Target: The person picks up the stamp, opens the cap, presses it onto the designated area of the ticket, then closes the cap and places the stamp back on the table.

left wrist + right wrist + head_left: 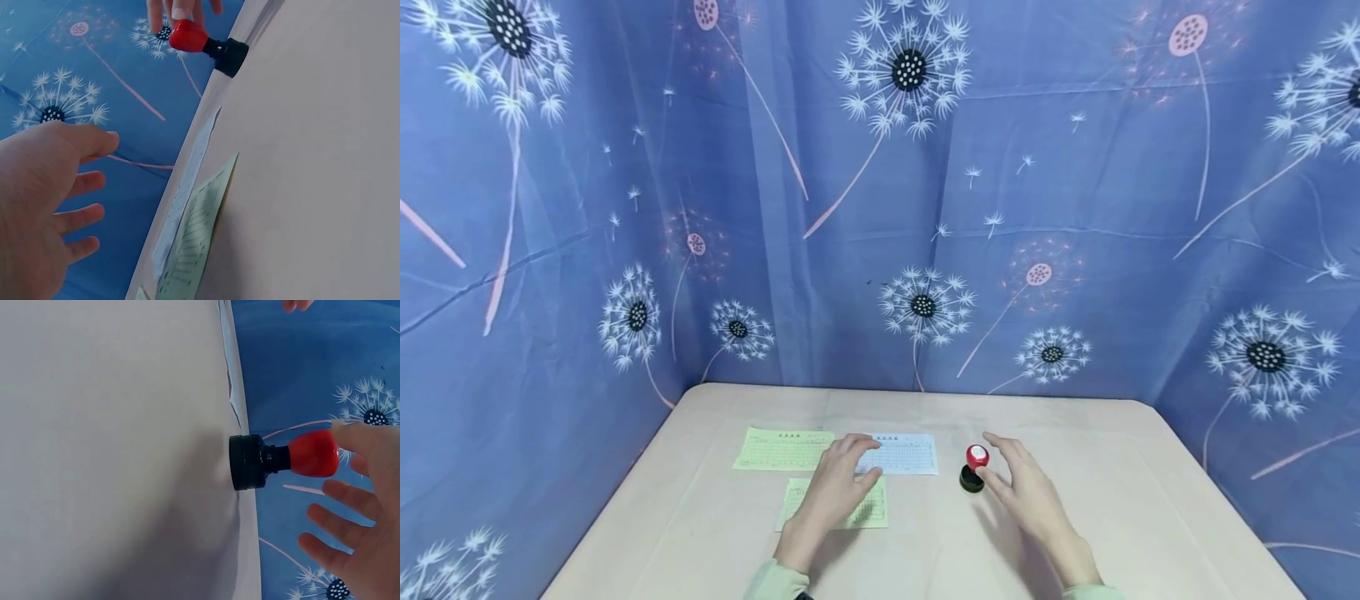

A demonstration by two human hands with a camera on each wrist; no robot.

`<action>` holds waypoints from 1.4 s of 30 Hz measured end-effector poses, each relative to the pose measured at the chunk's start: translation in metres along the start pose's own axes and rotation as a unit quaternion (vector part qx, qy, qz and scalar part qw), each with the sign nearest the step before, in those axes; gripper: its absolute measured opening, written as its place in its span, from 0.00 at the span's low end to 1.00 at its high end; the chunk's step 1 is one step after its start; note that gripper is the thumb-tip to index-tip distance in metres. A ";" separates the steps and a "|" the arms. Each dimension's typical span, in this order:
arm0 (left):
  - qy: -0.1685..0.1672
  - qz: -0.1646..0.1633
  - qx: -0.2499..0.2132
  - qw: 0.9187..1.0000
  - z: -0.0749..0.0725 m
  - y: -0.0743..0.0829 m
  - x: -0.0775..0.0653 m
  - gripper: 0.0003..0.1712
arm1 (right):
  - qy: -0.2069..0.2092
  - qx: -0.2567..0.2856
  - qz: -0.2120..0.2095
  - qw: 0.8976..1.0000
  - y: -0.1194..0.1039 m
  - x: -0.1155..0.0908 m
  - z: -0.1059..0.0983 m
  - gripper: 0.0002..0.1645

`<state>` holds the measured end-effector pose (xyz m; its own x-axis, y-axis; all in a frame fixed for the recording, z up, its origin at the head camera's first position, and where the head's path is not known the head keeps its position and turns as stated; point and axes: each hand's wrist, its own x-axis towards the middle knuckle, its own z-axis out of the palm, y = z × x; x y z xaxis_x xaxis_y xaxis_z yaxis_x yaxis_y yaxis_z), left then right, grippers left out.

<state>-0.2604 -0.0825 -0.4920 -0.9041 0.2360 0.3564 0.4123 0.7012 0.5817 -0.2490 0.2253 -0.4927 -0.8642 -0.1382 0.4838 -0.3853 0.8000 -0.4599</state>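
Note:
A stamp with a round red handle [977, 456] and a black base [972, 479] stands upright on the table. My right hand [1026, 492] is just to the right of the stamp, fingers spread and loosely bent. In the right wrist view its thumb [359, 436] lies beside the top of the red handle; whether they touch I cannot tell. Above the paper slips hovers my left hand [835, 483], fingers relaxed and holding nothing. Beneath and around it lie a green slip [778, 450], a blue slip [906, 454] and a nearer green slip [868, 510], partly covered by the hand.
A pale cloth covers the table [700, 517]. Blue curtains [850, 208] with dandelion prints hang behind the table and along its left and right sides. All the slips carry printed tables.

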 end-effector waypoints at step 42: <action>-0.013 0.020 -0.032 0.999 0.068 0.041 0.014 0.28 | 0.018 0.156 0.040 0.987 0.006 0.000 0.028 0.32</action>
<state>-0.2634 -0.0045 -0.5130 -0.8891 0.2807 0.3616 0.4535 0.6469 0.6130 -0.2610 0.2140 -0.5162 -0.8865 -0.0562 0.4593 -0.4011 0.5885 -0.7020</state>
